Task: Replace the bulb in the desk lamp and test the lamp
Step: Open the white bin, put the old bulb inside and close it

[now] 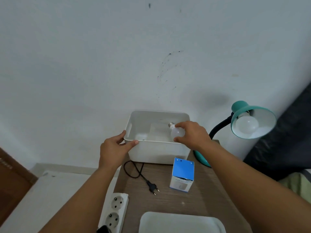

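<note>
While both arms reach fwd over the wooden desk (176,197), the nearest things sit well short of the fingers: a white tray (181,222) at the bottom edge, a white power strip (114,214) w/ empty sockets, then the lamp's black plug (152,188) lying loose, not plugged in, probably kept out for safety during the swap. A blue-and-white bulb box (182,175) stands just below the right wrist. Left hand (114,148) grips the near-left rim of the white bin (159,148), thumb along the front edge & fingers curled over the corner, likely to steady it. Right hand (191,133) holds a white bulb (176,133) over the bin's right side, fingertips curled round the globe, metal base pointing away. Can't tell if it's the old or new one. Right of those fingers, the teal desk lamp (252,120) w/ gooseneck has a bulb seated in its shade, so I'd judge this one is being dropped into the bin
</note>
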`<state>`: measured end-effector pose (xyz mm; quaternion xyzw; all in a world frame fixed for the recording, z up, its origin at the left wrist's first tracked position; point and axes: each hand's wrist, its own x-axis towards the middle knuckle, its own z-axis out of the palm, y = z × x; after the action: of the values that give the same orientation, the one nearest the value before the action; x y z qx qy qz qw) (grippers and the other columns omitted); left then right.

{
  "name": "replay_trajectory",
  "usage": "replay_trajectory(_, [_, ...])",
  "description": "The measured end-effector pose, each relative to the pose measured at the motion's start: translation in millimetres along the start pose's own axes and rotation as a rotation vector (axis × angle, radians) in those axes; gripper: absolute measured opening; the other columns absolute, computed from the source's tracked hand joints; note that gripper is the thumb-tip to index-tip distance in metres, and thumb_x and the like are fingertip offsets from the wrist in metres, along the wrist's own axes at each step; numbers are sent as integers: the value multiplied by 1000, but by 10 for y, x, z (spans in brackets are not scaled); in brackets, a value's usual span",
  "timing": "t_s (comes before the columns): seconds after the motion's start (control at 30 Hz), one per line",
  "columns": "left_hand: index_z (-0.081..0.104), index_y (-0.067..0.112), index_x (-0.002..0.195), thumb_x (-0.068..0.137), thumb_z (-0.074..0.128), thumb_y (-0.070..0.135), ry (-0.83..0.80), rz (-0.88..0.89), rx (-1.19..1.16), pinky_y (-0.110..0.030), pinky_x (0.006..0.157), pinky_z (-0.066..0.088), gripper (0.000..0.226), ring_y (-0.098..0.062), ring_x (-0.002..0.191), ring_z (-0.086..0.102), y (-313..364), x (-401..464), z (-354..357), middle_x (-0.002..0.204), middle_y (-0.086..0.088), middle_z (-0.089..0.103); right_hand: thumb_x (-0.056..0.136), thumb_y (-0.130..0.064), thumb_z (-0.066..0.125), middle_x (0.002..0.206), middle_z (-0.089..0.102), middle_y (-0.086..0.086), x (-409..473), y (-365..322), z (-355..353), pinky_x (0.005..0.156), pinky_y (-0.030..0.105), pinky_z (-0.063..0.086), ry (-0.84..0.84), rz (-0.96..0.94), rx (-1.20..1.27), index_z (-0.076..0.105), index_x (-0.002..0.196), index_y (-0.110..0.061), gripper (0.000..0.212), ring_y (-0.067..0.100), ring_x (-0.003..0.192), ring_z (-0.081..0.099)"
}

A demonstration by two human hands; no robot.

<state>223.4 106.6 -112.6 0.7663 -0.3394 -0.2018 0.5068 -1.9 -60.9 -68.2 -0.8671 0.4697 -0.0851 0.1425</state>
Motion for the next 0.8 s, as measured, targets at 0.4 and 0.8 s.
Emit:
replay_trajectory(0.4, [55,18,139,73,84,42,-15,21,93,8,65,33,76,7,97,53,87,-30,-16,134,-1,61,76,-44,74,132,54,2,100,-40,-36,93,41,47,-94,2,-73,49,135,-30,65,25,119,52])
replay_trajectory(0.8, [22,26,155,91,67,31,-149,175,212,-22,107,29,79,-12,139,34,151,-659,-49,154,4,36,84,-30,66,135,51,-1,-1233,24,65,100,37,42,308,-80,166,47,137,-22,57,22,123,46])
